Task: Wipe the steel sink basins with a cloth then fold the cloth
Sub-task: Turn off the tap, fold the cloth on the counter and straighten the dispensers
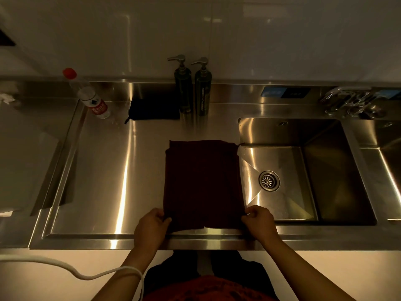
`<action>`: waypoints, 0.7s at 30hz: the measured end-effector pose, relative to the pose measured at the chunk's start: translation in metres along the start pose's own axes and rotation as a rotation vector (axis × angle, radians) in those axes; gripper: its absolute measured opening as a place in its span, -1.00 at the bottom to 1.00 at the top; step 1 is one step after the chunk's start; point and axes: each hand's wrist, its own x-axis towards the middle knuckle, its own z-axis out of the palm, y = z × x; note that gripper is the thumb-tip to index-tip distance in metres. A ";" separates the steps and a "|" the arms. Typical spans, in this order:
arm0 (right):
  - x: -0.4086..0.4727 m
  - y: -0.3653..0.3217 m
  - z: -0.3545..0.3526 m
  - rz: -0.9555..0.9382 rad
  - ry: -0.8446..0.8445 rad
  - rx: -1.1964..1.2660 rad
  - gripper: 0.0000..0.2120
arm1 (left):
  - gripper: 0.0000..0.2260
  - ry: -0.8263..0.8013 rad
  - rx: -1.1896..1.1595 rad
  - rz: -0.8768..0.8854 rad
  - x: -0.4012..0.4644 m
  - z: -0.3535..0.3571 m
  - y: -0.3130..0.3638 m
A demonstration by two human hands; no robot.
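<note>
Steel counter (104, 170): both hands (left (152, 224), right (260, 222)) pinch near corners of folded cloth (201, 179).

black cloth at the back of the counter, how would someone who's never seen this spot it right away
Start at the steel counter left of the sink basin and follow it to the back wall, where two dark pump bottles stand. The black cloth lies flat just left of them. Unlike the dark red cloth held at the front edge, it is black, smaller and untouched.
</note>
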 end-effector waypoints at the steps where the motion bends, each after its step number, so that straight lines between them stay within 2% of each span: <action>1: -0.002 -0.001 0.000 -0.014 -0.003 0.014 -0.85 | -0.91 0.022 0.015 0.022 -0.002 0.000 0.000; 4: -0.006 -0.001 -0.002 -0.063 0.025 0.075 -0.84 | -0.95 0.074 0.019 0.058 -0.005 -0.001 0.000; 6: -0.009 -0.001 -0.004 -0.072 0.015 0.126 -0.86 | -0.93 0.063 -0.131 0.049 -0.006 -0.004 0.000; 11: -0.013 0.004 -0.009 -0.039 -0.098 0.154 -0.90 | -0.95 -0.103 -0.418 -0.057 -0.013 -0.020 -0.010; 15: -0.014 0.015 -0.015 -0.031 -0.140 0.022 -0.87 | -0.89 -0.131 -0.342 -0.058 -0.024 -0.025 -0.022; 21: -0.010 0.014 -0.020 0.019 -0.086 0.050 -0.80 | -0.85 -0.068 -0.220 -0.029 -0.030 -0.019 -0.020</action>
